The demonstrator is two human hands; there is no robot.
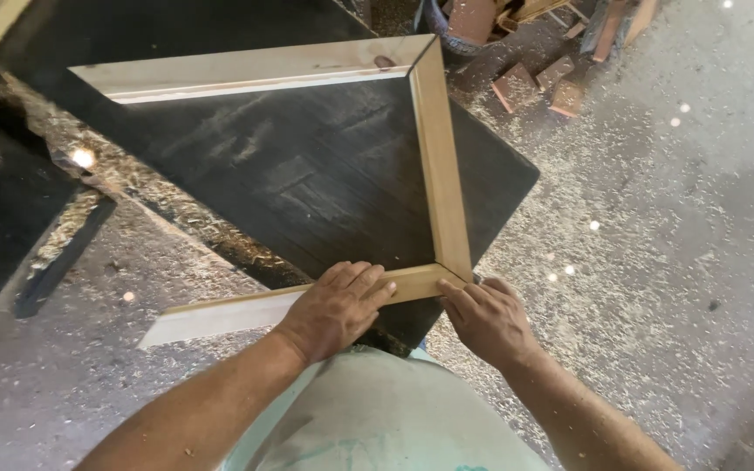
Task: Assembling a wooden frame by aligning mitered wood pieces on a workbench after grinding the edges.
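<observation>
Workshop floor (656, 218), concrete, strewn with sawdust; wood offcuts (534, 83) at 1 o'clock. Dark bench (307, 174), centre. Wooden frame (442, 157) of three mitred strips lying on it, near corner at 6 o'clock overhanging the edge. Left hand (338, 305): flat, fingers spread, pressing the lower strip; grip holds nothing. Right hand (486, 318): fingertips pushing against the corner joint; grip loose, unclosed.

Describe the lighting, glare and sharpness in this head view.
Head view: hard light from the upper left overexposes the far wooden strip; small bright spots speckle the sawdust floor; the left hand and right hand at the frame's near corner are sharp; the left edge falls into deep shadow.
</observation>
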